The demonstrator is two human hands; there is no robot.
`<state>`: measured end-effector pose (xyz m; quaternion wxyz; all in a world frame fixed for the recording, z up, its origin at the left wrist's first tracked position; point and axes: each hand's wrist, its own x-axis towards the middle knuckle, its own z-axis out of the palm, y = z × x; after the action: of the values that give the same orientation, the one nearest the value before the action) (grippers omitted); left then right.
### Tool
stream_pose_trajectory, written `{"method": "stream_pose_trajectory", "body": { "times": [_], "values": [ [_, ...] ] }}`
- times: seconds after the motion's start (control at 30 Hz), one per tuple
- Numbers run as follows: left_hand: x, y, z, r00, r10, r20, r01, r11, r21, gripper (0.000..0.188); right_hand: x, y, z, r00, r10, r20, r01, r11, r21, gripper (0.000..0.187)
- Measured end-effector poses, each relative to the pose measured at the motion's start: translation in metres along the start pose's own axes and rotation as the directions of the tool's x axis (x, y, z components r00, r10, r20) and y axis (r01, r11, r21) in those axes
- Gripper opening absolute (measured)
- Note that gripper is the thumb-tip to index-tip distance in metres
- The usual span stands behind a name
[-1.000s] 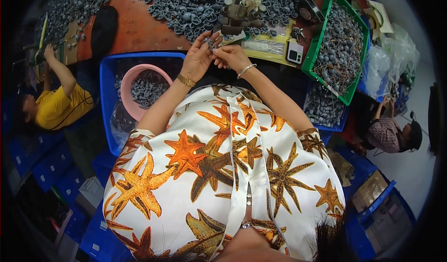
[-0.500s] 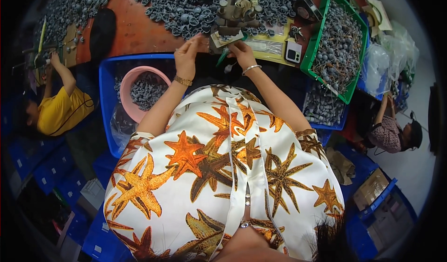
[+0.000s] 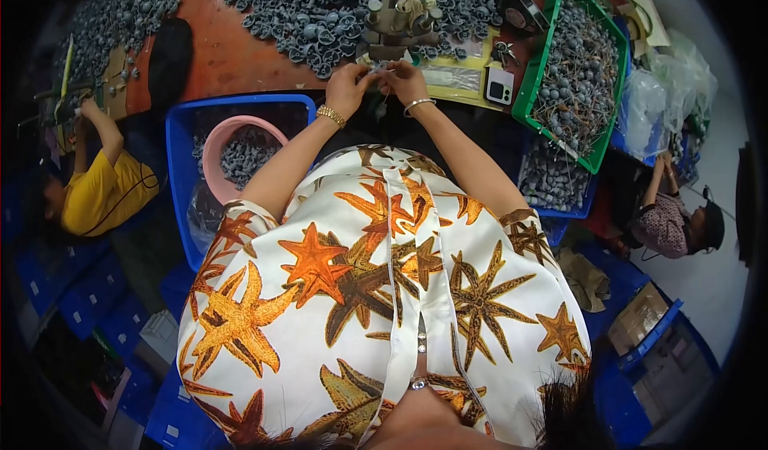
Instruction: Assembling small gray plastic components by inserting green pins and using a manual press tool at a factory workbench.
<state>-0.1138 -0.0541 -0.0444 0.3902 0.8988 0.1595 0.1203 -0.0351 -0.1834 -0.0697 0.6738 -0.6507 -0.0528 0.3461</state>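
Observation:
Both hands meet at the front of a metal bench press (image 3: pixel 402 20), just below its block. My left hand (image 3: pixel 347 90) is closed, its thumb and fingers pinched together toward the right. Facing it, my right hand (image 3: pixel 406 84) is closed as well, fingertips bent down and almost touching the left ones. Between the fingertips is something small and pale that I cannot make out. A thin strand seems to hang below the right fingers. Behind the hands lies a heap of grey round plastic parts (image 3: pixel 312 20), several of them ring-shaped.
A blue bin (image 3: pixel 178 170) with a pink tub (image 3: pixel 214 156) stands left. At right are a green basket (image 3: pixel 552 46) of grey balls with wires, a white phone (image 3: pixel 499 87) and a tape roll (image 3: pixel 524 12). One person (image 3: pixel 108 186) works far left, another (image 3: pixel 668 222) far right.
My left hand has moved right and closed near the press. My right hand has shifted slightly left, meeting it. The green item at the right fingers no longer shows.

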Motion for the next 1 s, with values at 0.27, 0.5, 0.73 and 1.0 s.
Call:
{"method": "stream_pose_trajectory", "body": {
  "times": [0.27,0.5,0.73,1.0],
  "values": [
    [0.013,-0.007,0.015,0.998,0.043,-0.052,-0.034,0.986,0.163,0.016,0.014,-0.004,0.003,0.973,0.136,-0.185,-0.201,0.892,-0.404,0.014],
    [0.016,-0.014,0.006,0.978,0.204,0.055,-0.21,0.96,0.186,0.013,0.037,-0.032,-0.052,0.978,0.142,-0.153,-0.134,0.989,0.06,0.017],
    [0.009,-0.01,0.026,0.988,0.112,-0.107,-0.093,0.981,0.171,0.008,0.045,-0.187,-0.04,0.988,-0.156,0.02,0.151,0.975,0.166,0.036],
    [0.011,-0.012,0.021,0.991,0.09,-0.098,-0.069,0.978,0.196,0.008,-0.106,-0.1,-0.038,0.551,-0.696,0.461,0.8,0.282,-0.53,0.029]
  ]
}}
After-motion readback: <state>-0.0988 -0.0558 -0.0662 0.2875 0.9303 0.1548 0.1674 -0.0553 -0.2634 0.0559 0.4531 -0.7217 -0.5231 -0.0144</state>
